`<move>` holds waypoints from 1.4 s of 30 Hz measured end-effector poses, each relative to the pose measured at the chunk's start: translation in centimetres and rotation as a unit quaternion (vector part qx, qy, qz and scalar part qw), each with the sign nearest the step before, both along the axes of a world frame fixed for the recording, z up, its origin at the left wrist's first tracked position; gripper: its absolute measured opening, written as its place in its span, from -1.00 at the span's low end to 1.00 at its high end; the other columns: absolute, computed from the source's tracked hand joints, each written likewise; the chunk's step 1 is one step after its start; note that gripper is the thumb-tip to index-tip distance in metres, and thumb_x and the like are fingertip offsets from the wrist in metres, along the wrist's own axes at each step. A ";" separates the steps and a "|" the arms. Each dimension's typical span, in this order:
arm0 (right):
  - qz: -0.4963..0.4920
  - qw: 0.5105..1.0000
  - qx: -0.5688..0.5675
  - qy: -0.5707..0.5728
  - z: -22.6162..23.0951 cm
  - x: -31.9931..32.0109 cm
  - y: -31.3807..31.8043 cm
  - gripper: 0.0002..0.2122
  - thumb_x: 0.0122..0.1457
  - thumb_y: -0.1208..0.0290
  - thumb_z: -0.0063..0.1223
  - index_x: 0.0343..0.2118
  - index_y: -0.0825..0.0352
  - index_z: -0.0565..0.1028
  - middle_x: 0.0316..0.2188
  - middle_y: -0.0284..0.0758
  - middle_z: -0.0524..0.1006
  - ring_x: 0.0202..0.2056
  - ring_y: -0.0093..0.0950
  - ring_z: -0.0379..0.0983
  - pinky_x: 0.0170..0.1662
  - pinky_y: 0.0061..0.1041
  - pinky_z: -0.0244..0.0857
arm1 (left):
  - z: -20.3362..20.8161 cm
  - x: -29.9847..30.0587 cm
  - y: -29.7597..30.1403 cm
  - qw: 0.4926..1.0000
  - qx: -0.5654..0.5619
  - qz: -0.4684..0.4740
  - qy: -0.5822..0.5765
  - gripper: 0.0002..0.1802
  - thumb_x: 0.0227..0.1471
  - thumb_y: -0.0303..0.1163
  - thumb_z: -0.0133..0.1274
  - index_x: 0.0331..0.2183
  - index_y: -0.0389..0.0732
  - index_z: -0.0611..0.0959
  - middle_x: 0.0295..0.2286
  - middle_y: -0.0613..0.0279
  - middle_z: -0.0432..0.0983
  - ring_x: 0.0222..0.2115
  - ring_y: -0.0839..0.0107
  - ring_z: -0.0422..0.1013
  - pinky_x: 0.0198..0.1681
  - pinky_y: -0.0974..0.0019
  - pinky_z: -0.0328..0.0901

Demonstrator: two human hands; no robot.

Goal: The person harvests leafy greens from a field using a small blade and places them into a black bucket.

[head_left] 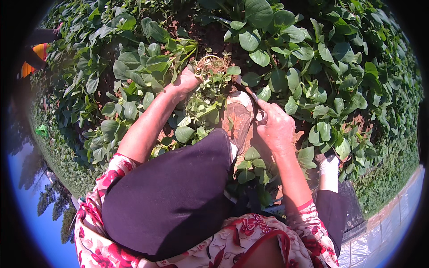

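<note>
My left hand reaches in among the leaves with its fingers closed at the base of a leafy green plant with pale stems. Its fingertips are partly hidden, and a thin yellowish loop lies beside them. Low, small-leaved weeds grow just right of that hand. Near my shoe, my right hand is closed around a slim hand tool. The tool's narrow end points up and left toward the soil; its exact kind is unclear.
My brown shoe stands on bare soil between the hands, below my bent, dark-trousered knee. Broad-leaved greens grow densely around. A person in orange is at the far left. Pale sheeting lies at lower right.
</note>
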State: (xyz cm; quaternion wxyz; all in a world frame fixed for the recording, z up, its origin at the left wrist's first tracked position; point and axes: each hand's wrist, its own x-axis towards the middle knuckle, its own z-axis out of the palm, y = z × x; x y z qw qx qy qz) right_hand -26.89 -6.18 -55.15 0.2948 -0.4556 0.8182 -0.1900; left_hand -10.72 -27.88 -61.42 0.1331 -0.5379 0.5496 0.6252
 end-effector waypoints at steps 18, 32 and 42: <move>0.024 0.990 -0.071 0.120 3.2 -1.4 -6.1 -0.71 -0.14 0.59 0.09 -0.28 0.18 0.54 -0.50 -0.34 0.52 -0.47 -0.30 0.50 -0.43 -0.35 0.38 | 8.2 -1.2 -0.3 0.870 -0.273 -0.396 -0.103 -0.70 -0.18 -0.47 -0.01 -0.29 -0.29 0.56 -0.25 -0.09 0.49 -0.17 0.04 0.45 -0.12 0.08 0.37; 0.036 0.972 -0.002 0.231 6.9 -3.5 -13.7 -0.91 -0.02 0.42 0.11 -0.41 0.23 0.53 -0.47 -0.23 0.54 -0.40 -0.22 0.53 -0.33 -0.24 0.41 | 11.3 -7.4 -4.0 0.655 -0.609 -0.445 -0.040 -0.86 -0.41 -0.35 0.20 -0.63 -0.15 0.61 -0.48 0.25 0.47 -0.39 0.26 0.43 -0.41 0.24 0.36; 0.030 0.974 -0.001 0.224 5.0 -3.7 -15.0 -0.91 -0.04 0.48 0.06 -0.44 0.21 0.54 -0.47 -0.23 0.55 -0.38 -0.21 0.53 -0.33 -0.25 0.40 | 5.2 -11.5 -8.2 0.530 -0.549 -0.644 0.048 -0.87 -0.11 -0.26 0.01 -0.55 0.05 0.65 -0.33 0.50 0.52 -0.21 0.41 0.41 -0.23 0.25 0.27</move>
